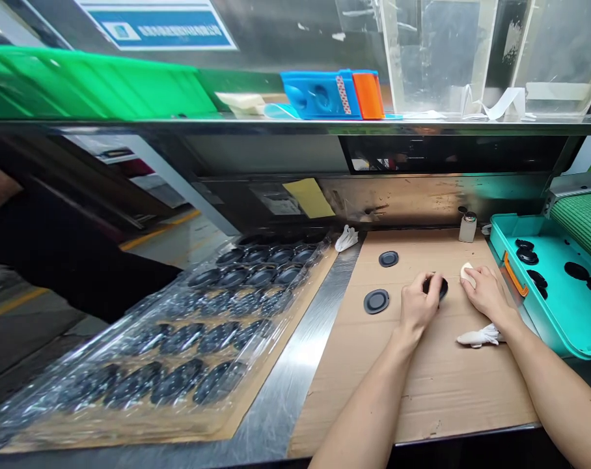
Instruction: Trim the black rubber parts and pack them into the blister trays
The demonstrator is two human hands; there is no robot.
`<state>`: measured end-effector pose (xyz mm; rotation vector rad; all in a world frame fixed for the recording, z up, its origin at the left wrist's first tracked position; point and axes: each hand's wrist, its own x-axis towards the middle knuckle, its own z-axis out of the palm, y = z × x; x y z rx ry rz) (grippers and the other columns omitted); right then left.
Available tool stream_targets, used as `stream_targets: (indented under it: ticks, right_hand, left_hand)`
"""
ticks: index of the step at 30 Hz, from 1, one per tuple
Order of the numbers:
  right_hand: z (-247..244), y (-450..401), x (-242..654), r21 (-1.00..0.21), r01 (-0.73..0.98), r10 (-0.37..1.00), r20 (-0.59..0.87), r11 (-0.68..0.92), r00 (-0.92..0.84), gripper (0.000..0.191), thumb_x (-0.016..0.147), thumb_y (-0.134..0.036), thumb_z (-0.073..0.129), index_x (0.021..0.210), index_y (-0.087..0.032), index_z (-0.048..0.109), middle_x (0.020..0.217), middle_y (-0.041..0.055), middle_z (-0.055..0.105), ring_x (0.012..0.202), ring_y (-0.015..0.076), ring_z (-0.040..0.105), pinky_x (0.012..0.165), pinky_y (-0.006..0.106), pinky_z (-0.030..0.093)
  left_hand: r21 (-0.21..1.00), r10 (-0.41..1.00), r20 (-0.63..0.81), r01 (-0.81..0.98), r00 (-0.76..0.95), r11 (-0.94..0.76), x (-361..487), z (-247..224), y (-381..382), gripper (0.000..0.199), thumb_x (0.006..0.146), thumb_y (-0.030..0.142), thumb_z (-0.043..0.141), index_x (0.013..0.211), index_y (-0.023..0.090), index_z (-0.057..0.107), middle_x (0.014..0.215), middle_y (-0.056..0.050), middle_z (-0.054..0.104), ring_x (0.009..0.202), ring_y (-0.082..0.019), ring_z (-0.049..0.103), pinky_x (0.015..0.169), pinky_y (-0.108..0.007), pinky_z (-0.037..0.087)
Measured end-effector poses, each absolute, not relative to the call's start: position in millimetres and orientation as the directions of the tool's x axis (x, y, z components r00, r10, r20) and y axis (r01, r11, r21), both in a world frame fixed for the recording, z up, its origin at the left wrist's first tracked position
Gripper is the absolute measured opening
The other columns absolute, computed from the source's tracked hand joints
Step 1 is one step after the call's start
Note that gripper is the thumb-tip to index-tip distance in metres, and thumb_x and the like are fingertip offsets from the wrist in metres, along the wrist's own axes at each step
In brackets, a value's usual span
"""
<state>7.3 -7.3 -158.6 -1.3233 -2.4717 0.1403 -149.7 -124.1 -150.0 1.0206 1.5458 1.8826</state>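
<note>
Left grip (419, 301) closed around a black disc (442, 288) over the cardboard (344, 397); right grip (485, 291) pinches a whitish piece (466, 274) nearby, apart from disc. Step looks like handling one disc; next move probably calls for a steady disc, firm hold on both.

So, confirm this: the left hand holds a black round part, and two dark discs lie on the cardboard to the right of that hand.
Wrong side: the left hand does hold a black round part, but the head view shows two dark discs on the cardboard to that hand's left.
</note>
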Motion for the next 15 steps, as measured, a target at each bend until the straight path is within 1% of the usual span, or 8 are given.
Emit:
stream_targets:
  ticks: [1, 2, 5, 7, 9, 10, 12, 15]
  right_hand:
    - [-158.5, -7.5, 7.4, -0.236, 0.793, 0.825, 0.241, 0.561, -0.512, 0.034, 0.099, -0.039, 0.048, 0.124, -0.025, 0.066, 0.114, 0.0108, 0.062, 0.109, 0.0259, 0.052, 0.091, 0.033, 0.035]
    - [-158.4, -7.6, 7.6, -0.231, 0.796, 0.826, 0.239, 0.559, -0.511, 0.035, 0.099, -0.039, 0.048, 0.126, -0.025, 0.066, 0.115, 0.0110, 0.062, 0.109, 0.0259, 0.052, 0.091, 0.033, 0.035]
    - [-158.5, -7.6, 7.8, -0.231, 0.795, 0.825, 0.241, 0.561, -0.511, 0.034, 0.099, -0.039, 0.048, 0.125, -0.025, 0.066, 0.116, 0.0108, 0.062, 0.109, 0.0254, 0.052, 0.091, 0.033, 0.035]
    - [-158.4, -7.6, 7.8, -0.242, 0.791, 0.824, 0.245, 0.562, -0.511, 0.033, 0.099, -0.040, 0.048, 0.121, -0.026, 0.067, 0.113, 0.0103, 0.063, 0.109, 0.0253, 0.052, 0.090, 0.032, 0.036]
    - [-158.2, -7.6, 7.8, -0.240, 0.788, 0.820, 0.251, 0.567, -0.514, 0.032, 0.099, -0.041, 0.047, 0.118, -0.025, 0.068, 0.109, 0.0104, 0.063, 0.107, 0.0257, 0.053, 0.089, 0.032, 0.036]
    - [-158.1, -7.5, 7.9, -0.233, 0.788, 0.818, 0.253, 0.570, -0.516, 0.032, 0.099, -0.041, 0.047, 0.116, -0.025, 0.068, 0.108, 0.0106, 0.063, 0.107, 0.0260, 0.053, 0.089, 0.033, 0.036]
    - [-158.1, -7.3, 8.0, -0.216, 0.787, 0.811, 0.258, 0.578, -0.524, 0.032, 0.099, -0.041, 0.046, 0.116, -0.024, 0.068, 0.107, 0.0113, 0.063, 0.106, 0.0265, 0.052, 0.089, 0.033, 0.036]
    - [-159.1, -6.6, 8.1, -0.213, 0.786, 0.809, 0.258, 0.580, -0.528, 0.033, 0.099, -0.040, 0.046, 0.116, -0.023, 0.068, 0.109, 0.0123, 0.063, 0.106, 0.0273, 0.052, 0.088, 0.034, 0.036]
  left_hand:
    - [0.983, 0.766, 0.178, 0.078, -0.618, -0.165, -153.2, -152.1, -123.9, 0.011, 0.077, 0.032, 0.079, 0.079, 0.026, 0.070, 0.081, -0.008, 0.068, 0.106, -0.030, 0.062, 0.094, -0.033, 0.041]
    - [0.991, 0.760, 0.131, 0.083, -0.637, -0.101, -156.4, -154.1, -123.8, 0.013, 0.078, 0.033, 0.078, 0.073, 0.026, 0.068, 0.075, -0.008, 0.066, 0.108, -0.032, 0.061, 0.094, -0.034, 0.041]
    - [0.982, 0.743, 0.107, 0.187, -0.661, 0.025, -162.7, -157.0, -125.3, 0.015, 0.077, 0.031, 0.076, 0.070, 0.026, 0.064, 0.083, -0.011, 0.064, 0.121, -0.035, 0.055, 0.103, -0.039, 0.037]
    - [0.957, 0.759, 0.151, 0.286, -0.633, 0.048, -164.1, -156.0, -128.5, 0.012, 0.076, 0.033, 0.075, 0.078, 0.025, 0.066, 0.099, -0.013, 0.064, 0.126, -0.036, 0.051, 0.110, -0.043, 0.033]
    - [0.922, 0.816, 0.197, 0.385, -0.543, 0.033, -164.3, -153.5, -134.7, 0.026, 0.069, 0.034, 0.081, 0.090, 0.025, 0.070, 0.111, -0.014, 0.062, 0.126, -0.039, 0.049, 0.112, -0.047, 0.031]
    - [0.900, 0.852, 0.209, 0.434, -0.480, 0.024, -164.7, -152.2, -139.0, 0.035, 0.064, 0.033, 0.084, 0.095, 0.026, 0.071, 0.114, -0.014, 0.062, 0.125, -0.040, 0.049, 0.112, -0.048, 0.032]
    - [0.854, 0.909, 0.198, 0.519, -0.365, 0.022, -167.4, -149.9, -150.5, 0.041, 0.060, 0.028, 0.085, 0.099, 0.027, 0.073, 0.112, -0.013, 0.063, 0.118, -0.040, 0.052, 0.110, -0.049, 0.035]
    - [0.809, 0.920, 0.204, 0.587, -0.335, 0.034, -182.6, -148.3, -173.1, 0.044, 0.065, 0.024, 0.080, 0.109, 0.027, 0.073, 0.111, -0.012, 0.063, 0.116, -0.038, 0.053, 0.109, -0.049, 0.035]
